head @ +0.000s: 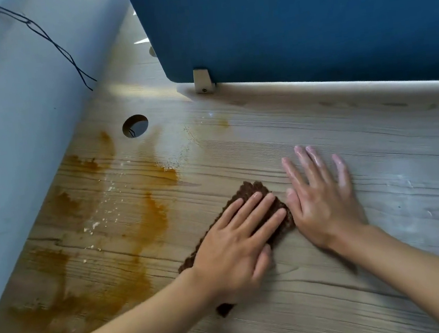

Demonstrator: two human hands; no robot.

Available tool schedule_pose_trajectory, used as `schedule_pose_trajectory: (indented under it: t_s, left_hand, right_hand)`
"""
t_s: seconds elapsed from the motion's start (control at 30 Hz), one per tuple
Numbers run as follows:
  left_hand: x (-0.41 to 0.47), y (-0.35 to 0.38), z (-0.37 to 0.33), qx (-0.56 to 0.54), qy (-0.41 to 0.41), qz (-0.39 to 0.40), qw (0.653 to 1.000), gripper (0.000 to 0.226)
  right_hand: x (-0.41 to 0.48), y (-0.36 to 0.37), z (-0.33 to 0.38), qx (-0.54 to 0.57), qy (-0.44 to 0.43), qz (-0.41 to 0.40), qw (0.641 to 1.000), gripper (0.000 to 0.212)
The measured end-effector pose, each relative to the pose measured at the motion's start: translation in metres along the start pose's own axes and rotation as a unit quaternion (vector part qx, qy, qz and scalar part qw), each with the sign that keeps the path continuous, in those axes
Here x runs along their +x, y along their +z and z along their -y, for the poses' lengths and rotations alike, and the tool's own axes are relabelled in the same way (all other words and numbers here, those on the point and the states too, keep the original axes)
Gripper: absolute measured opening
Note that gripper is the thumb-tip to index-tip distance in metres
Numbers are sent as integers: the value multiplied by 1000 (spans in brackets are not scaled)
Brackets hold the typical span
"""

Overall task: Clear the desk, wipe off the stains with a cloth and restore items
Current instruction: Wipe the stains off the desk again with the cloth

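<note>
Most of the orange-brown smeared stains point(153, 220) lay unwiped on the left part of the pale wood-grain tabletop point(325, 310), by the grey wall. The right part looked wiped, with a damp sheen. No desk items showed, so clearing seemed done, wiping roughly half done, restoring not begun. The dark brown nubbly cloth point(255, 189) lay flat just right of the stains, its long axis diagonal, near-left to far-right, pointing toward the blue partition panel point(305, 19); its near end was mostly hidden, possibly folded. The left hand point(235, 244) pressed flat on it, fingers straight. The right hand point(323, 201) rested just beside it, fingers spread on the wood.
</note>
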State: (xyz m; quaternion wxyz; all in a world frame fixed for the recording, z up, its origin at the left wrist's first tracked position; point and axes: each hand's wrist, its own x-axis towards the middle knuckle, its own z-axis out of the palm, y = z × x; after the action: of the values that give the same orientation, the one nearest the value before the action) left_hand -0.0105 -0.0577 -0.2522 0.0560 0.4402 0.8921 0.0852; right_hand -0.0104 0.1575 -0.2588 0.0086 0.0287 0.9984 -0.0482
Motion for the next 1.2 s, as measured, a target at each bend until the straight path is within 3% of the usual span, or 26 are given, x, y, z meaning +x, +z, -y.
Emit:
schedule_pose_trajectory:
  t_s: [0.07, 0.2, 0.27, 0.33, 0.53, 0.63, 0.7, 0.8, 0.87, 1.07, 1.2]
  left_hand:
    - [24, -4, 24, -1, -52, -6, 999, 62]
    - [87, -17, 84, 12, -234, -22, 972, 63]
    - [99, -19, 90, 18, -265, -26, 964, 64]
    - [89, -16, 75, 23, -239, -27, 970, 64]
    - [26, -7, 13, 4, -40, 4, 999, 62]
    - [51, -10, 44, 0, -69, 1, 998, 62]
    - [86, -17, 72, 10, -153, -15, 988, 63]
    - [118, -22, 93, 22, -251, -30, 967, 66]
    - [113, -18, 84, 34, -235, -39, 971, 66]
    - [57, -9, 42, 3, -41, -15, 999, 63]
    - [101, -15, 79, 8, -85, -28, 996, 64]
  right_hand:
    - [1, 0, 1, 2, -2, -1, 1000, 63]
    - [1, 0, 0, 1, -1, 6, 1000, 62]
    - [1, -1, -1, 1, 3, 8, 1000, 62]
    - [0, -1, 0, 2, 3, 8, 1000, 62]
    - [1, -5, 2, -9, 0, 9, 1000, 63]
    - [8, -8, 2, 1, -9, -8, 1000, 58]
    - [26, -10, 3, 23, -8, -22, 999, 51]
    - [49, -7, 6, 35, -9, -24, 999, 59]
    - [54, -1, 7, 22, -6, -21, 1000, 64]
    - [54, -1, 7, -2, -15, -11, 1000, 65]
    - [55, 0, 7, -1, -19, -22, 1000, 64]
